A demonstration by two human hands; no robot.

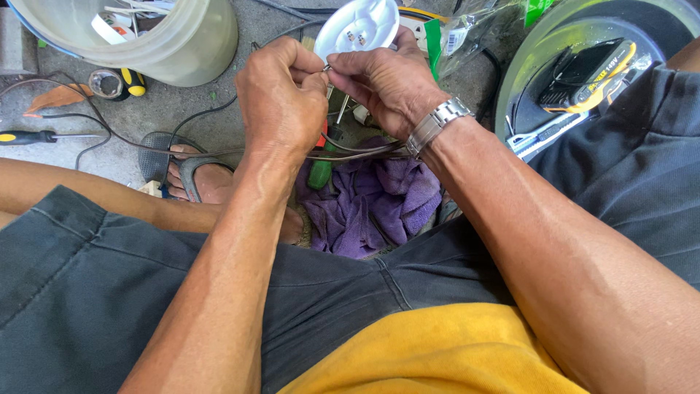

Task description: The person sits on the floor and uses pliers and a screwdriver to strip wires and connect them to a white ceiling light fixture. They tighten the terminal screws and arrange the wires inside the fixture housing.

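Observation:
My left hand (281,98) and my right hand (383,80) meet above my lap, fingertips pinched together on the bare end of a thin grey wire (350,149). The wire loops down from the fingers and runs off to the left across the concrete. A round white plastic lamp base (357,25) lies just beyond the fingertips. A metal watch (436,124) is on my right wrist. Below the hands lies a crumpled purple cloth (375,204), with a green-handled tool (319,174) on it.
A translucent bucket (168,44) with odds and ends stands at top left. A tape roll (108,82) and a yellow-black screwdriver (29,136) lie on the concrete floor. A clear tub (532,66) at right holds a black-yellow battery pack (590,73). My sandalled foot (197,179) rests left.

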